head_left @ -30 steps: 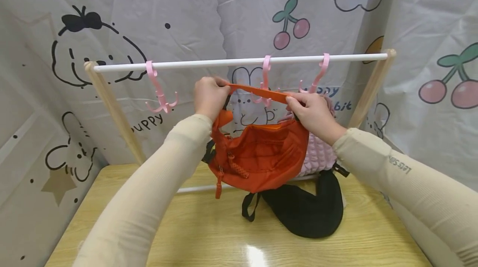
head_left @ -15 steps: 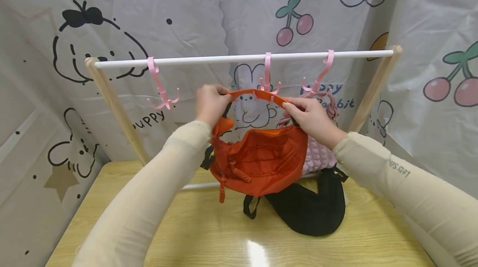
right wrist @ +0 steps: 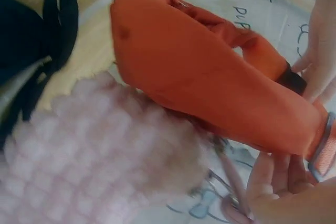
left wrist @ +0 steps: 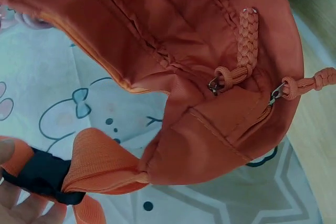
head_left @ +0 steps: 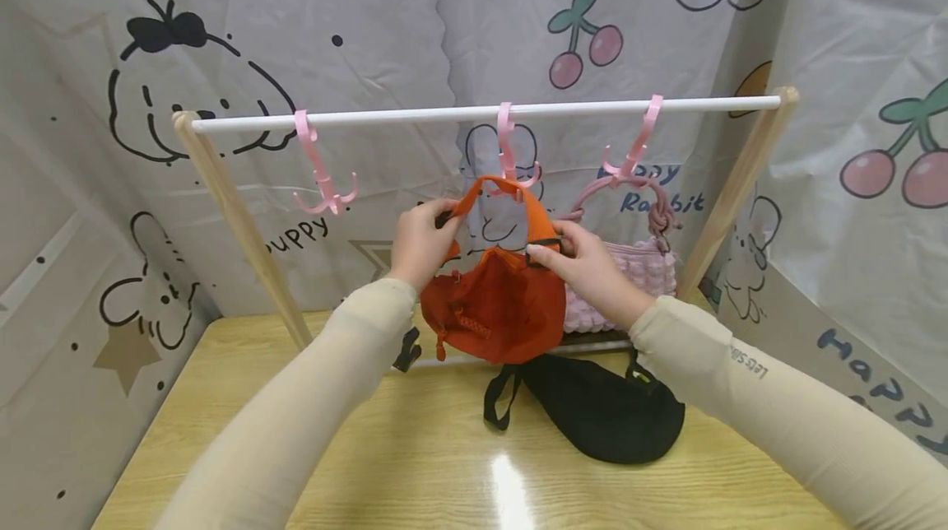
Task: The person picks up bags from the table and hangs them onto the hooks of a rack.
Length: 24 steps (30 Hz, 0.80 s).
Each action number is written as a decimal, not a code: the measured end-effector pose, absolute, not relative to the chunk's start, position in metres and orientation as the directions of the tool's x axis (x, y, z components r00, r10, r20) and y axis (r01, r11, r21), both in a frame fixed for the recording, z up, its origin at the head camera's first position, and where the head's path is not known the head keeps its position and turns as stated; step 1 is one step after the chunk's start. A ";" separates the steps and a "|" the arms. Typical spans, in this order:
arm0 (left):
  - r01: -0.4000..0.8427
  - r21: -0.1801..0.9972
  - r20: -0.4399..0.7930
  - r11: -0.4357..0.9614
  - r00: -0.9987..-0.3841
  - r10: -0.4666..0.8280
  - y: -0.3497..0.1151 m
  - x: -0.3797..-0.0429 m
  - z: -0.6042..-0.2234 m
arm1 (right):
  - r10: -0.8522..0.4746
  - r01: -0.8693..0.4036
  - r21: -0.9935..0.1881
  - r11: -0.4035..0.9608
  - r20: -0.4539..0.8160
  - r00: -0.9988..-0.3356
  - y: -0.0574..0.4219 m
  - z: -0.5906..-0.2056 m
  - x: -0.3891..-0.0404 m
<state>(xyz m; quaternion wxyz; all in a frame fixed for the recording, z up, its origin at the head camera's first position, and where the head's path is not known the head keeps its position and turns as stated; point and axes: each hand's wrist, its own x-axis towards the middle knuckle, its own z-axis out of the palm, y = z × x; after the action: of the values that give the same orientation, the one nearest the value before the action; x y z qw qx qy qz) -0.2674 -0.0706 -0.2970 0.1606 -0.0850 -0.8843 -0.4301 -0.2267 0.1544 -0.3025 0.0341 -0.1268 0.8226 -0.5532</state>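
Observation:
An orange-red sling bag (head_left: 499,320) hangs below the middle pink hook (head_left: 507,143), its mouth gaping upward. Its orange strap (head_left: 541,217) loops up to that hook's prongs; whether it rests on them is hard to tell. My left hand (head_left: 420,244) holds the strap's left side, and in the left wrist view its fingers curl under a black buckle (left wrist: 52,174). On the other side, my right hand (head_left: 596,267) pinches the strap beside a dark slider (head_left: 543,250). The right wrist view has the right fingers (right wrist: 281,174) against the bag's end.
A white rail (head_left: 415,116) on wooden legs carries the hooks. A left hook (head_left: 322,168) bears nothing. From the right hook (head_left: 634,147) hangs a pink puffy handbag (head_left: 625,279). A black bag (head_left: 607,415) lies on the wooden table (head_left: 415,464). A printed curtain (head_left: 370,36) stands behind.
The strap was stretched nearly flat at the hook; now it bends into a narrow peak. Both hands have dropped, the right one also moving left. The middle hook has shifted left along the rail.

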 end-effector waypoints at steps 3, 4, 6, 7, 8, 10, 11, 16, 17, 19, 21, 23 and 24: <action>0.297 0.747 0.364 0.595 -0.931 0.008 -0.075 -0.262 -0.304 | -0.249 -0.156 -0.917 0.367 0.065 -0.966 0.152 -0.318 -0.223; 0.301 0.749 0.367 0.590 -0.930 0.008 -0.077 -0.261 -0.306 | -0.250 -0.158 -0.912 0.378 0.064 -0.966 0.151 -0.324 -0.222; 0.299 0.765 0.360 0.571 -0.933 0.006 -0.080 -0.258 -0.310 | -0.255 -0.172 -0.900 0.400 0.071 -0.964 0.151 -0.335 -0.220; 0.295 0.776 0.352 0.558 -0.936 0.005 -0.082 -0.256 -0.312 | -0.259 -0.173 -0.900 0.401 0.070 -0.963 0.151 -0.340 -0.218; 0.288 0.787 0.341 0.546 -0.940 0.004 -0.083 -0.255 -0.314 | -0.261 -0.171 -0.900 0.400 0.067 -0.963 0.151 -0.344 -0.217; 0.276 0.808 0.323 0.521 -0.946 0.001 -0.086 -0.252 -0.318 | -0.262 -0.173 -0.897 0.407 0.067 -0.963 0.151 -0.352 -0.215; 0.266 0.819 0.309 0.509 -0.951 -0.001 -0.087 -0.250 -0.319 | -0.267 -0.173 -0.896 0.408 0.065 -0.962 0.151 -0.355 -0.214; 0.248 0.825 0.286 0.507 -0.958 0.002 -0.095 -0.241 -0.329 | -0.286 -0.153 -0.903 0.402 0.035 -0.957 0.153 -0.368 -0.208; 0.243 0.827 0.280 0.507 -0.960 0.004 -0.096 -0.239 -0.331 | -0.291 -0.151 -0.905 0.398 0.032 -0.956 0.154 -0.371 -0.207; 0.237 0.831 0.271 0.503 -0.962 0.006 -0.098 -0.235 -0.335 | -0.296 -0.154 -0.908 0.389 0.035 -0.955 0.156 -0.379 -0.206; 0.224 0.835 0.256 0.503 -0.967 0.006 -0.099 -0.230 -0.340 | -0.304 -0.157 -0.917 0.367 0.041 -0.952 0.158 -0.387 -0.204; 0.212 0.834 0.242 0.510 -0.970 0.007 -0.101 -0.225 -0.346 | -0.307 -0.156 -0.923 0.352 0.044 -0.951 0.161 -0.395 -0.202; 0.208 0.832 0.238 0.515 -0.971 0.008 -0.101 -0.223 -0.350 | -0.304 -0.152 -0.924 0.351 0.041 -0.952 0.163 -0.398 -0.200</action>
<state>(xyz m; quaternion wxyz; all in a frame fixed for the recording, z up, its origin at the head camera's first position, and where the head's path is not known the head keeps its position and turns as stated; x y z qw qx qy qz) -0.2228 -0.1014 -0.3496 0.1024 -0.0627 -0.8643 -0.4885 -0.2003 0.1629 -0.3984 0.0689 -0.1392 0.8190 -0.5524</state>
